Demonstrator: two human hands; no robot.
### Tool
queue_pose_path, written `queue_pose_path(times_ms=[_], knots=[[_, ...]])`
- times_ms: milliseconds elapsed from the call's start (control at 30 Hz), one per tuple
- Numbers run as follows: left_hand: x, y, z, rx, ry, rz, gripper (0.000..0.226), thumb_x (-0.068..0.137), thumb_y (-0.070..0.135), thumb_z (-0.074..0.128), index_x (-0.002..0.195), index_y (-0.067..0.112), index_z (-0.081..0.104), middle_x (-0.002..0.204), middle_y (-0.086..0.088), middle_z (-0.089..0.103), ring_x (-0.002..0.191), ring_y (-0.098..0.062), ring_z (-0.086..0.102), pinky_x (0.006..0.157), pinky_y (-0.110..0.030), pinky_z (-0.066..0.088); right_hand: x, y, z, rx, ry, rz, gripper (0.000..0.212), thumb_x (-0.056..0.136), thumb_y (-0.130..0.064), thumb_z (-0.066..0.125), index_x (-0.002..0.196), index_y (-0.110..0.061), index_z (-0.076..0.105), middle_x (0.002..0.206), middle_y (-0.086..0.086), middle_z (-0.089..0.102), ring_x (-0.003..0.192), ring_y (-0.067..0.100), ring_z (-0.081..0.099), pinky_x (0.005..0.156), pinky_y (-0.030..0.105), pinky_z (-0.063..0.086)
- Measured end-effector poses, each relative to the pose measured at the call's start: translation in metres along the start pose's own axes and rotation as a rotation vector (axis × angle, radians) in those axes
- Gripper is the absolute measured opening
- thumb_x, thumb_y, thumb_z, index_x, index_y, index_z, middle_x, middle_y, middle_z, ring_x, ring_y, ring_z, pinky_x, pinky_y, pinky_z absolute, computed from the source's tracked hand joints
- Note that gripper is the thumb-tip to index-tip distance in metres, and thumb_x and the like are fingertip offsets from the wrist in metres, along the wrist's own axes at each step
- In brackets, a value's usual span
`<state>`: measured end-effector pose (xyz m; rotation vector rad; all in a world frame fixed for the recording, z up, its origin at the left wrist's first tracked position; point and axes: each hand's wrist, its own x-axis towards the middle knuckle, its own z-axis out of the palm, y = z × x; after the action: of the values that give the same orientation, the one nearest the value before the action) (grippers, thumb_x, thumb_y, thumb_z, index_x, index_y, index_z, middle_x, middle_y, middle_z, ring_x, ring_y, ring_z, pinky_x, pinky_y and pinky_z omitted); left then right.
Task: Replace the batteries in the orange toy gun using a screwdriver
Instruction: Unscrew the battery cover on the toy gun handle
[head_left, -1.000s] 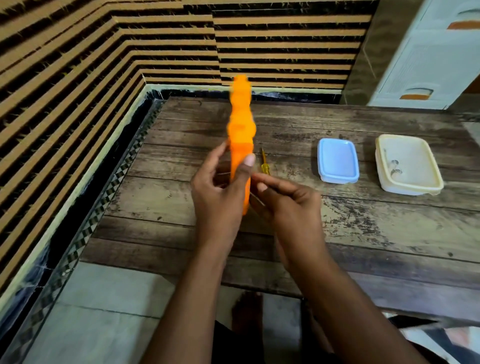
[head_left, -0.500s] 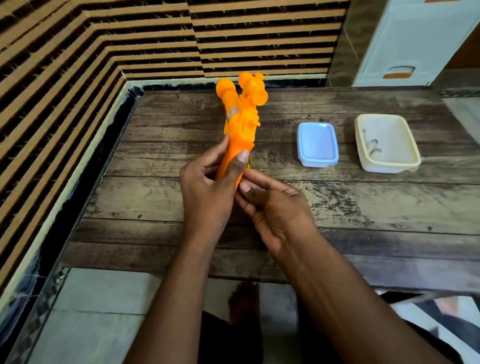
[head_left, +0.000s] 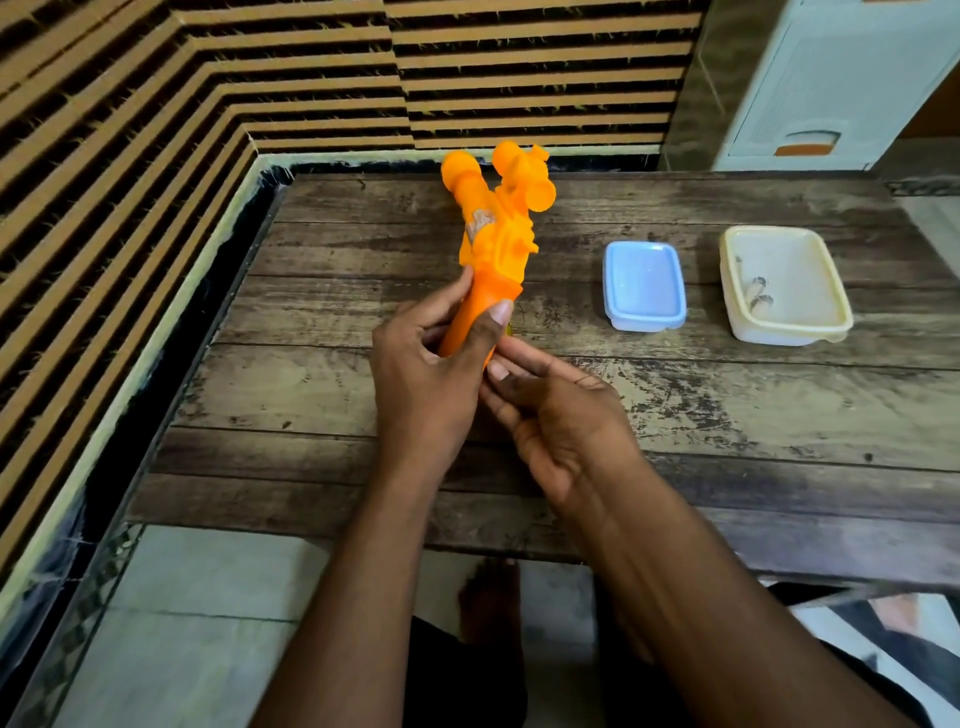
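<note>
Both hands meet over the near half of the wooden table (head_left: 727, 415), forearms reaching in from the bottom edge. Nearest, the right hand (head_left: 566, 421) lies palm-up and tilted, its fingers (head_left: 524, 358) fairly straight and pointing toward the base of the orange toy gun (head_left: 493, 244); they touch or nearly touch the grip's lower end beside the left thumb, and whether they pinch anything there cannot be told, since the left hand covers that spot. The left hand (head_left: 426, 374) is curled round the gun's grip, thumb (head_left: 488, 327) laid up along the right side of the grip and the other fingers wrapping it from the left, with one fingertip reaching up to the body of the toy. The gun is held above the table, grip down, its body rising away from the person and leaning slightly right, with rounded knobs at the far top end and a pale scuffed patch on its left side. A sliver of yellow shows just right of the left thumb tip; what it is cannot be made out.

Farther right on the table sits a blue lidded container (head_left: 644, 286), and beyond it to the right an open cream tub (head_left: 831, 312) with a few small metal pieces inside. Behind the table runs a striped brown wall (head_left: 260, 78), and a white cabinet (head_left: 841, 78) stands at the far right
</note>
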<state>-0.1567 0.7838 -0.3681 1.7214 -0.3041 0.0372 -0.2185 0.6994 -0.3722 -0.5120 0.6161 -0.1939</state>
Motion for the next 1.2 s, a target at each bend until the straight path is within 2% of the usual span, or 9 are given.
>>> queue_pose_path(times_ms=[200,267,333,400,667,900,967,1100,1200], knots=[[0.001,-0.005,0.0,0.021,-0.012,0.028,0.049,0.086,0.036,0.082,0.131,0.022,0.072,0.115,-0.003,0.075,0.107,-0.017,0.073,0.094,-0.046,0.059,0.003,-0.002,-0.001,-0.007,-0.008,0.03,0.033,0.091,0.028,0.048,0.109,0.011,0.071,0.111,0.031,0.073,0.095,0.029,0.072,0.076,0.029,0.066],[0.001,-0.005,0.001,0.032,-0.018,0.036,0.049,0.086,0.033,0.083,0.131,0.019,0.072,0.112,-0.005,0.073,0.103,-0.016,0.073,0.091,-0.041,0.06,0.004,-0.002,-0.001,-0.005,-0.008,0.041,0.036,0.091,0.028,0.047,0.114,0.012,0.069,0.12,0.033,0.071,0.107,0.033,0.072,0.08,0.03,0.064],[0.0,-0.005,0.001,0.054,-0.028,0.053,0.049,0.086,0.03,0.083,0.132,0.017,0.071,0.107,-0.007,0.071,0.1,-0.014,0.072,0.085,-0.03,0.06,0.006,-0.001,-0.003,0.0,-0.003,0.049,0.038,0.091,0.028,0.047,0.119,0.013,0.068,0.126,0.035,0.069,0.122,0.038,0.069,0.081,0.031,0.064],[0.001,-0.005,0.0,0.078,-0.036,0.08,0.049,0.087,0.029,0.083,0.133,0.016,0.07,0.104,-0.008,0.069,0.097,-0.012,0.071,0.081,-0.021,0.056,0.008,-0.001,-0.004,0.003,-0.001,0.053,0.04,0.09,0.028,0.047,0.12,0.013,0.068,0.126,0.035,0.069,0.127,0.04,0.066,0.081,0.031,0.065],[0.0,-0.006,0.001,0.163,-0.051,0.147,0.049,0.086,0.032,0.083,0.132,0.02,0.07,0.097,-0.004,0.063,0.089,-0.008,0.066,0.076,-0.021,0.054,0.017,0.0,-0.008,0.052,-0.027,0.077,0.046,0.087,0.028,0.04,0.126,0.018,0.063,0.125,0.036,0.069,0.123,0.043,0.068,0.084,0.034,0.066],[-0.002,-0.001,0.003,0.192,-0.039,0.181,0.047,0.087,0.024,0.083,0.131,0.014,0.07,0.096,-0.005,0.061,0.081,0.008,0.061,0.067,-0.004,0.046,0.02,0.001,-0.009,0.041,-0.034,0.062,0.043,0.084,0.028,0.045,0.122,0.021,0.063,0.124,0.036,0.069,0.123,0.045,0.068,0.077,0.035,0.067],[-0.002,0.0,0.003,0.198,-0.035,0.189,0.047,0.087,0.024,0.083,0.131,0.013,0.07,0.096,-0.005,0.06,0.081,0.008,0.06,0.066,-0.003,0.045,0.018,0.0,-0.009,0.034,-0.032,0.059,0.042,0.084,0.028,0.046,0.122,0.021,0.063,0.124,0.035,0.069,0.12,0.044,0.069,0.073,0.034,0.067],[-0.002,-0.001,0.003,0.21,-0.025,0.188,0.048,0.086,0.027,0.084,0.13,0.016,0.071,0.096,-0.002,0.06,0.081,0.001,0.061,0.069,-0.005,0.045,0.016,0.0,-0.008,0.024,-0.014,0.049,0.04,0.084,0.028,0.048,0.121,0.023,0.062,0.124,0.036,0.069,0.099,0.036,0.073,0.065,0.031,0.065],[-0.002,-0.002,0.003,0.209,-0.023,0.188,0.048,0.086,0.03,0.083,0.131,0.018,0.071,0.097,-0.002,0.061,0.085,-0.005,0.064,0.072,-0.012,0.049,0.016,-0.001,-0.007,0.018,-0.003,0.038,0.041,0.083,0.028,0.049,0.122,0.023,0.062,0.125,0.038,0.068,0.099,0.037,0.072,0.067,0.032,0.066]])
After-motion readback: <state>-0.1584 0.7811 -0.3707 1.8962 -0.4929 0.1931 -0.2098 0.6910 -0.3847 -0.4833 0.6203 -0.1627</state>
